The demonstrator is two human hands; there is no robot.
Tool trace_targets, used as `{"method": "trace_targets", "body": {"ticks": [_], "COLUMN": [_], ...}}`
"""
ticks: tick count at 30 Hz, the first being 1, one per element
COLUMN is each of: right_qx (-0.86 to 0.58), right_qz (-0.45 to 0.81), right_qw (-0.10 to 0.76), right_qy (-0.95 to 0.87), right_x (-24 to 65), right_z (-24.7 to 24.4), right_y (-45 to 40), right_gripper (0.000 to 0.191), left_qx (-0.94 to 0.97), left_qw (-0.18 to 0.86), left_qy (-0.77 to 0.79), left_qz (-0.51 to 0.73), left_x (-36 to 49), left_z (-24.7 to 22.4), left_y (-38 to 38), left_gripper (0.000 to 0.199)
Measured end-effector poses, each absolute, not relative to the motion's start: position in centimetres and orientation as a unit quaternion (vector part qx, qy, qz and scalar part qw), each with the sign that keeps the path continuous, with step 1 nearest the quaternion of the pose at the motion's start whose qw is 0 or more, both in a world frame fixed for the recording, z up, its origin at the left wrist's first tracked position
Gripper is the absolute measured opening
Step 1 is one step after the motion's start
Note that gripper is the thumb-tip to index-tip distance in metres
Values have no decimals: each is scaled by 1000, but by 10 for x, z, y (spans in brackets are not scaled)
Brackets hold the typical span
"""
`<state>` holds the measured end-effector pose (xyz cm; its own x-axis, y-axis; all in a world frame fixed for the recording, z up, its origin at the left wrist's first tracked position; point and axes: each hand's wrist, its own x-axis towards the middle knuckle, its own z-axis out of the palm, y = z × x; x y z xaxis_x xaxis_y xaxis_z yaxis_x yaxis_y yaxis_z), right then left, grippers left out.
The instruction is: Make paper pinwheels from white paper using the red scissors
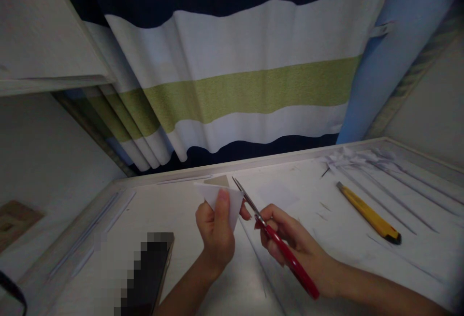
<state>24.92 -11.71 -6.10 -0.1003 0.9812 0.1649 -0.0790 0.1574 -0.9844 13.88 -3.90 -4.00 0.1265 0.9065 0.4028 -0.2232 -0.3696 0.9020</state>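
My left hand (219, 222) pinches a folded piece of white paper (235, 205), thumb on top and fingers beneath. In my right hand (286, 234) is a pair of scissors (290, 255) with red handles and metal blades. The blades point up and to the left, slightly apart at their tips, next to the paper's right edge. Whether they touch the paper I cannot tell. Behind the paper a greyish flat piece (216, 179) shows in part.
A yellow utility knife (368, 212) lies on the white tabletop (188, 277) at the right. Crumpled paper and strips (358, 157) sit in the far right corner. A dark phone-like object (152, 272) is at the lower left. A striped curtain (253, 84) hangs behind.
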Motion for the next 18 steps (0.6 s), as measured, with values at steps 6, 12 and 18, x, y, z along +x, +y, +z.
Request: {"method": "trace_targets", "body": {"ticks": [6, 12, 18], "right_qx": [-432, -434, -450], "right_qz": [487, 474, 458], "right_qw": [516, 499, 481], "right_qy": [-556, -581, -597], "right_x": [248, 248, 248], "right_z": [-55, -48, -48], "right_y": [-122, -126, -129], "right_gripper": [20, 18, 17], "left_qx": [526, 548, 526], "left_qw": [468, 455, 513], "left_qy": [316, 314, 275], "left_qz": [636, 628, 620], "left_x": [143, 139, 137], "left_z": [-38, -40, -40], "left_y": [-45, -50, -51], "left_gripper": [43, 43, 38]}}
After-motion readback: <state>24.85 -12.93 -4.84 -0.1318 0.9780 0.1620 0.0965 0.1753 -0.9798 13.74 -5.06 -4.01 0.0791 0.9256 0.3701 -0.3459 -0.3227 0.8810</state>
